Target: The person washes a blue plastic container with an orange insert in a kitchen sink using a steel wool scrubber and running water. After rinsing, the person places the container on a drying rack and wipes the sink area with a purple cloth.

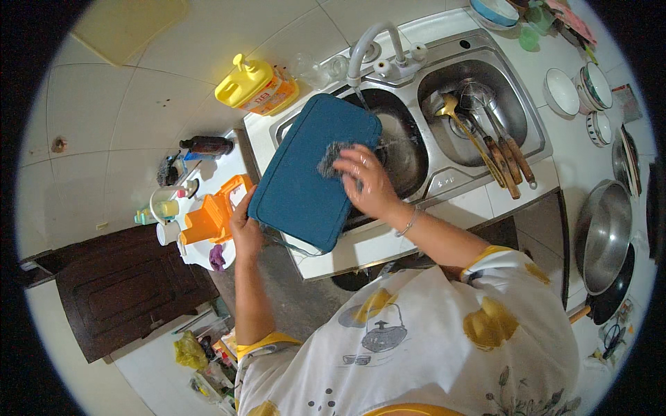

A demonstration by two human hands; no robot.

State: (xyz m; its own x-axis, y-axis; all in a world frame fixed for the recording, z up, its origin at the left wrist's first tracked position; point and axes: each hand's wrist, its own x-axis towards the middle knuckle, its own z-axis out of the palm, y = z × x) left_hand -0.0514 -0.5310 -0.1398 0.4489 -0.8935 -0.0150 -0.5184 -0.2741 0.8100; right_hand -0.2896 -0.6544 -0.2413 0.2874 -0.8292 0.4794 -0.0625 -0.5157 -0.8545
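Note:
A dark blue cutting board (305, 166) with rounded corners is tilted over the left sink basin (406, 132). My left hand (245, 223) grips its lower left edge, fingers partly hidden by the board. My right hand (368, 182), wet and wearing a thin bracelet at the wrist, presses a grey steel wool scourer (333, 159) against the board's face. Behind the board, a thin stream of water falls from the white faucet (355, 66) into the left basin.
Ladles and a strainer (479, 97) with wooden handles lie in the right basin (444, 149). A yellow pump jug (260, 87) stands behind the board; an orange container (208, 218) sits at left. Bowls (560, 92) and a large metal pan (603, 236) are at right.

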